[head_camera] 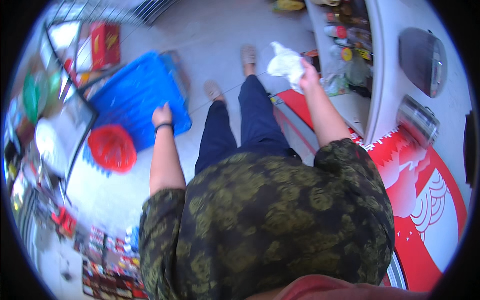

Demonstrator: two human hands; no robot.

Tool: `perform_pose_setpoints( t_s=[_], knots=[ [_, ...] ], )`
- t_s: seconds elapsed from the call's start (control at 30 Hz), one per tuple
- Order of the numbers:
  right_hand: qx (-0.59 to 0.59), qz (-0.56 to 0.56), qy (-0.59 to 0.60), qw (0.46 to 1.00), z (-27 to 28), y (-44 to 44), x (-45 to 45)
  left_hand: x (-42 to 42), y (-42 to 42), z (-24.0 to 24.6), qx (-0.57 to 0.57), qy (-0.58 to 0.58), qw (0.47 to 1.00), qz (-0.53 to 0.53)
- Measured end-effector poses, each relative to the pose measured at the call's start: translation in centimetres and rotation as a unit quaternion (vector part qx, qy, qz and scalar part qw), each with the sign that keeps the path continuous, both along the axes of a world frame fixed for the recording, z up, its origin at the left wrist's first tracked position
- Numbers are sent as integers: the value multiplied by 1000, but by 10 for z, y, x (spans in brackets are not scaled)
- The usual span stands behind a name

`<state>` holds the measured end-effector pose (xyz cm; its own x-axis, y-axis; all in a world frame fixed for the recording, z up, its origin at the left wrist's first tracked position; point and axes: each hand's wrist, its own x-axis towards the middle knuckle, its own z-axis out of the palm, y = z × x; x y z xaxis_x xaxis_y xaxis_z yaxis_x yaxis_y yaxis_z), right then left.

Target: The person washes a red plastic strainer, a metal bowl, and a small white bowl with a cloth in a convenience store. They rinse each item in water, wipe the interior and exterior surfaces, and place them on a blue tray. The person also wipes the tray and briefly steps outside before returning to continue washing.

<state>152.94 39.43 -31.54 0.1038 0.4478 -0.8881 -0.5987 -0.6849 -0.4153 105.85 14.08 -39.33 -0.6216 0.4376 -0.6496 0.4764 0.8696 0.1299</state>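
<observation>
My right hand [309, 76] grips a crumpled white cloth [284, 64], held out ahead of my right side above the floor. Its fingers are partly hidden by the cloth and my wrist. My left hand [162, 114], with a dark band at the wrist, has its fingers curled and appears in front of a large blue plastic container or lid [140, 88]. Whether it touches the blue plastic, I cannot tell. A red plastic basket [112, 149] sits beside the near edge of the blue plastic, with a bit of blue plastic showing beneath it.
Dark metal racking [95, 112] with goods runs along the left. A white cabinet [369, 75] with jars and bags stands on the right. Near it are a clear cylindrical container [418, 120] and a red printed panel [408, 165]. A red box [105, 45] stands at upper left.
</observation>
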Motion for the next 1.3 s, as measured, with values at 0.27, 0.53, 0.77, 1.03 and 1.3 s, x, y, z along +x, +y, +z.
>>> perform_pose_setpoints(
  t_s=[0.27, 0.53, 0.77, 1.03, 1.3],
  knots=[
    [-36, 33, 18, 999, -107, 112, -22, 7, -23, -5, 8, 70, 995, 64],
    [-74, 95, -93, 988, -242, 227, 6, 9, 1, -3, 10, 16, 923, 383],
    [-108, 151, -163, 969, -341, 326, 36, 33, 23, 14, 38, 88, 931, 351],
    [-27, 163, -93, 982, -367, 361, 41, 39, 25, 33, -8, 137, 901, 410],
    [-44, 191, -160, 967, -389, 365, 45, 46, -12, 43, -15, 131, 911, 392]
  ],
)
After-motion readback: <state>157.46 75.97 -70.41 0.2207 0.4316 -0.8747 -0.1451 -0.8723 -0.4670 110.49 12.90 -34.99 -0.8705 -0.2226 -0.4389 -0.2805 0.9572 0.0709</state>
